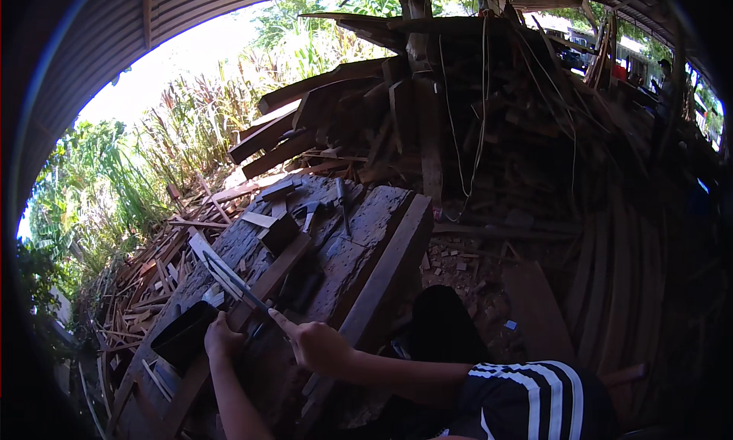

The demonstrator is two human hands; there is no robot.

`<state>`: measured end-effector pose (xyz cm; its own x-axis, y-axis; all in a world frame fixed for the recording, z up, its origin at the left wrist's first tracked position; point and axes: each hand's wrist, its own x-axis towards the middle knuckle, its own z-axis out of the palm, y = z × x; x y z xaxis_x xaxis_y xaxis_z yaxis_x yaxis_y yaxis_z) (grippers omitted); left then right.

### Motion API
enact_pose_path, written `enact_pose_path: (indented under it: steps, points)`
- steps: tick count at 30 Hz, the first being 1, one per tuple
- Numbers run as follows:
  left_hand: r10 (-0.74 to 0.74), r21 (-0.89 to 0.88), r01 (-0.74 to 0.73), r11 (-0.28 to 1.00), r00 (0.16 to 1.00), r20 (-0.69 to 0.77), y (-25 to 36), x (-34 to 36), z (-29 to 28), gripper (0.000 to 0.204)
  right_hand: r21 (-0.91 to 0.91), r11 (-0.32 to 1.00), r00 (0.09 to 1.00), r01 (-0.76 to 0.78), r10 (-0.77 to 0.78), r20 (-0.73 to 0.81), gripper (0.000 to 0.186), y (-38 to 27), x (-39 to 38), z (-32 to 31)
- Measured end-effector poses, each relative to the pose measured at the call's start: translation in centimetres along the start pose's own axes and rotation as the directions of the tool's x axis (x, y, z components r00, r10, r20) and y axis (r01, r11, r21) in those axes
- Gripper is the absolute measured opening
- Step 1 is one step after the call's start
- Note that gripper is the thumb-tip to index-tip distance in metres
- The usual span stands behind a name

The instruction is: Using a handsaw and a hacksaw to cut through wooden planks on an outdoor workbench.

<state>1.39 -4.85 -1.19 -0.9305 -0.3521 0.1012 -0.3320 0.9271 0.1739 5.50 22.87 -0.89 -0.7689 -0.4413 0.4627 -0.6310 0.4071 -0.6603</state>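
Observation:
A long dark-brown wooden board (282, 270) lies slantwise across the thick, rough timber bench (366, 222). Over its left edge my left hand (221, 339) is closed, fingers curled in shadow, right beside a dark open container (183, 335). My right hand (313, 344) is closed at the near end of a long narrow straight tool (237, 283), its index finger stretched along it. The tool has a thin pale edge and crosses the board; shadow hides its handle, and its exact kind is unclear.
A hammer (309, 215), a slim long-handled tool (343, 203) and short wood blocks (281, 232) lie farther up the bench. Wood offcuts (153, 287) are heaped at left. Stacked planks (328, 104) and a post (427, 135) stand behind; hanging cords (482, 119) dangle there.

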Motion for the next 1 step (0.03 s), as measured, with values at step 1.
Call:
enact_pose_path:
  steps: [1]
  points:
    - [-0.01, 0.01, 0.01, 1.0, 1.0, 0.006, -0.05, 0.08, -0.2, 0.051, -0.05, 0.999, 1.0, 0.018, -0.017, 0.025, 0.065, 0.01, 0.56, 0.59]
